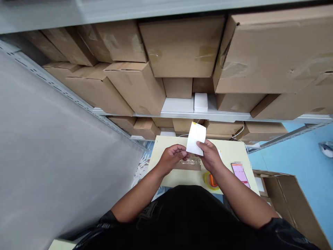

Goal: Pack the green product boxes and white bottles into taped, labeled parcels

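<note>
Sheet of white rectangular paper (pixel 195 136), frame centre | right hand (pixel 210 153): grip clamped on it | left hand (pixel 172 158): grip unclear | best pinched lightly, uncreased

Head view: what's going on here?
A person standing at a table has a white slip in the right hand, thumb on its face. The left hand is at the slip's lower left corner; whether it grips is unclear. Below them lies a cardboard item, partly hidden, with shiny clear plastic. A yellow roll and a lit phone are on the right.
</note>
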`<move>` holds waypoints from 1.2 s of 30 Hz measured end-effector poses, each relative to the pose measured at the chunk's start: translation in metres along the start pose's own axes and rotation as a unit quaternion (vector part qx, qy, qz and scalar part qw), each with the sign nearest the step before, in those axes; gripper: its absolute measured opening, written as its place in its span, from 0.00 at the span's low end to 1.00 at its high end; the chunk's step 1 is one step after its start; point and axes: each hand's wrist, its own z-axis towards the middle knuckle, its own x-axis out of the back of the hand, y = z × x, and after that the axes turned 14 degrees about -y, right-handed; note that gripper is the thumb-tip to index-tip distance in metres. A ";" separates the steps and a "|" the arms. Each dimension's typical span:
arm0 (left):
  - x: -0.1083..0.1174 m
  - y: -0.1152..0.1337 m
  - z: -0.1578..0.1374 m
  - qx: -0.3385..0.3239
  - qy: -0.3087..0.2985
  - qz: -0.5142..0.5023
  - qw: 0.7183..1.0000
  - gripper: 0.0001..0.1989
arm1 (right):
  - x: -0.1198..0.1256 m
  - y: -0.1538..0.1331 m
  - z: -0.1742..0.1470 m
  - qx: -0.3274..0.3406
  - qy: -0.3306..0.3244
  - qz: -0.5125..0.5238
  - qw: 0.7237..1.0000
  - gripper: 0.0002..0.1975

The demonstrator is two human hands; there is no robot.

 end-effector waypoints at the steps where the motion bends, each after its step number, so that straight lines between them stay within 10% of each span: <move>1: 0.006 0.004 -0.010 -0.010 -0.002 0.002 1.000 0.19 | -0.014 0.004 -0.006 0.009 0.004 -0.005 1.000 0.21; 13: 0.063 0.022 -0.095 -0.043 -0.079 0.001 0.996 0.16 | -0.115 0.055 -0.050 0.038 0.022 -0.020 0.999 0.18; 36: 0.004 0.011 -0.078 -0.023 -0.055 0.011 0.998 0.16 | -0.060 0.039 -0.071 0.042 -0.007 -0.039 0.998 0.20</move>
